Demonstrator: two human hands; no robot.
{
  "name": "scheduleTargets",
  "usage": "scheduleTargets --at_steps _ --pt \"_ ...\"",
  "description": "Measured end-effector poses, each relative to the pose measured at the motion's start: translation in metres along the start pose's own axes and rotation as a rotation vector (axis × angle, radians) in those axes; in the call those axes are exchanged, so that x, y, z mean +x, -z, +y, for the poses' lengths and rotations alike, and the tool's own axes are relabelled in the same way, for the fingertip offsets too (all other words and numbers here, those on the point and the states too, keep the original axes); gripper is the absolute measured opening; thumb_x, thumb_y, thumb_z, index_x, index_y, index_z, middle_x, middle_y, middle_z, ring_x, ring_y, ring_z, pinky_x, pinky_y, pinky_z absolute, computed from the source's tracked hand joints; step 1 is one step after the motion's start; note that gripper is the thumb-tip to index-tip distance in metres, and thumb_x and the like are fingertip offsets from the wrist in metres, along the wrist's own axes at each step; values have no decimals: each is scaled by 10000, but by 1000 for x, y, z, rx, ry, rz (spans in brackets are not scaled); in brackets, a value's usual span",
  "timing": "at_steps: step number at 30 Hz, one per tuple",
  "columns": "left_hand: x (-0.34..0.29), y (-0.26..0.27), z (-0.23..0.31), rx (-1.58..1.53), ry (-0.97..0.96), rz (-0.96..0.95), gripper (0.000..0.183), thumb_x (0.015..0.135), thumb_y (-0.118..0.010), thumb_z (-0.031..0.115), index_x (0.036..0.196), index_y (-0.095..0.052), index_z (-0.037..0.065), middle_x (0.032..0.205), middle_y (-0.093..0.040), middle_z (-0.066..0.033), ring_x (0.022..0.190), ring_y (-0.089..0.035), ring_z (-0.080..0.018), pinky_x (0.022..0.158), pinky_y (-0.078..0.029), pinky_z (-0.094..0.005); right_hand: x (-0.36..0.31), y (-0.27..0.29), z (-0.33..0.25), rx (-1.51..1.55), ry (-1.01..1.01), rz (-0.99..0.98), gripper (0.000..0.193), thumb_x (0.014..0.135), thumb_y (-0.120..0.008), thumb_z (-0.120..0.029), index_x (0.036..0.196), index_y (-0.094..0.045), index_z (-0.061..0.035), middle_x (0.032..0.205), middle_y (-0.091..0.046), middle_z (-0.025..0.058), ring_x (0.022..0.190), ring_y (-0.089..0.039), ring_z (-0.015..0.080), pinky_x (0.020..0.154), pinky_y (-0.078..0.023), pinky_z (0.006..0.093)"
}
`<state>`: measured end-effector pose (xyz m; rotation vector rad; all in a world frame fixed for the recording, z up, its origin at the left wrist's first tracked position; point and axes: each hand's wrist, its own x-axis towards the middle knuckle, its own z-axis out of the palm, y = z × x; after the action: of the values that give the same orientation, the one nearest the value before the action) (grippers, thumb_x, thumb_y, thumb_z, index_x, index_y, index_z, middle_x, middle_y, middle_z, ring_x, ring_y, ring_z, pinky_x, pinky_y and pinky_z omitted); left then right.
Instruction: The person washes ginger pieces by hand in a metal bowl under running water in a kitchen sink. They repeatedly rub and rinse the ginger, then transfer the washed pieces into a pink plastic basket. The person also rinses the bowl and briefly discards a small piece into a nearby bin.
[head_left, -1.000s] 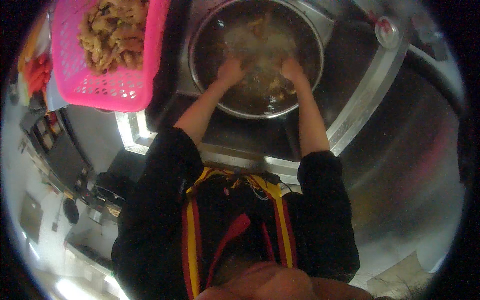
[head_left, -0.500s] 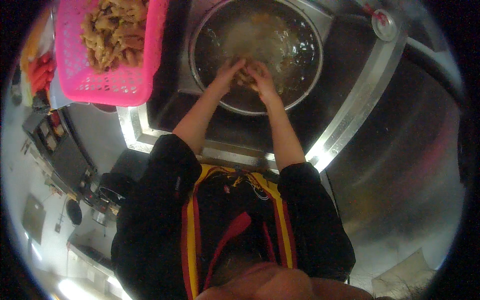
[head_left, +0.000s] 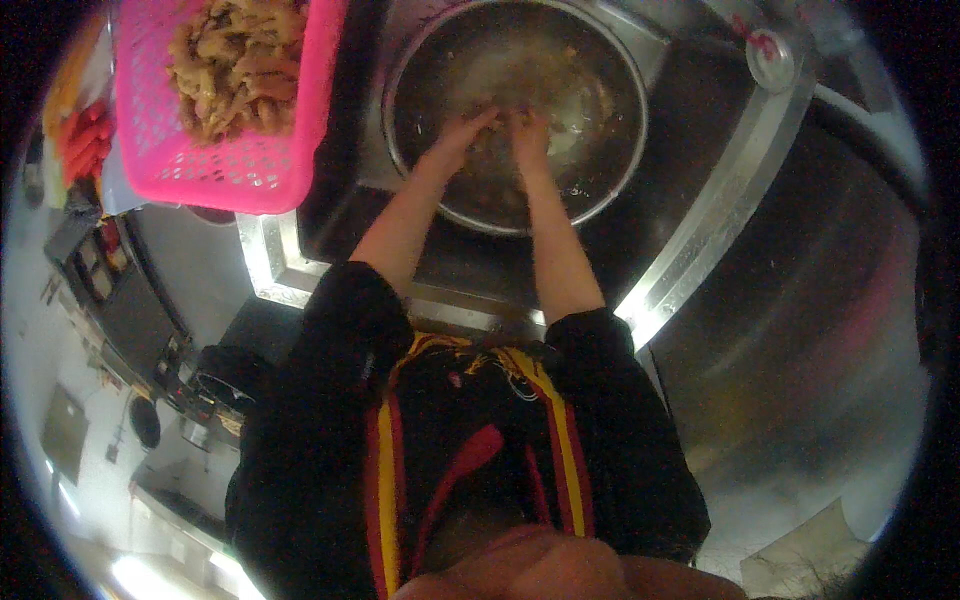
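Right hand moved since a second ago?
Yes: the right hand has moved left, away from the right rim of the round basin and closer to the left hand.

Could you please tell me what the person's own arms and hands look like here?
The arms wear loose black sleeves that end around the elbows, leaving the forearms bare. The left hand and right hand show no gloves, and no watch or bracelet is visible at the wrists. The fingertips are too blurred to describe.

Metal sink (head_left: 722, 205) w/ lg rnd basin (head_left: 622, 160) inside, pink bskt (head_left: 225, 197) at L edge
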<state>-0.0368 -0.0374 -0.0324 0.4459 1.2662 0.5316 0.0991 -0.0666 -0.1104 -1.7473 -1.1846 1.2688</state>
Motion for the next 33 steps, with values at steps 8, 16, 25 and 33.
scheduleTargets --at_steps 8,16,25,33 --pt "-42 -16 39 -530 -68 -159 387 818 -585 172 1176 -464 85 1129 -529 -96 1034 -517 -252 840 -469 -410 -7 45 -101 1128 -537 -5 344 877 -518 -393 1036 -543 -90 897 -597 62 682 -535 122 431 -402 229" --pt "-124 -41 104 -716 -115 -246 431 820 -557 125 1230 -425 141 1191 -496 -90 1076 -503 -259 888 -439 -420 -19 74 -206 1144 -411 64 396 886 -461 -464 1028 -527 -100 881 -597 86 591 -507 127 401 -383 191" --pt "-185 -15 190 -1056 -248 -309 332 845 -543 166 1171 -477 168 1005 -563 -67 815 -561 -211 690 -496 -352 -40 56 -385 920 -201 -208 346 876 -496 -412 1040 -515 -108 884 -607 68 598 -525 174 536 -460 313" --pt "-241 83 283 -372 -662 331 294 893 -468 247 1110 -558 70 941 -588 -39 796 -567 -172 703 -476 -304 21 -58 -462 1197 -177 -408 343 878 -532 -316 1071 -548 -33 947 -617 96 816 -551 196 717 -463 315"
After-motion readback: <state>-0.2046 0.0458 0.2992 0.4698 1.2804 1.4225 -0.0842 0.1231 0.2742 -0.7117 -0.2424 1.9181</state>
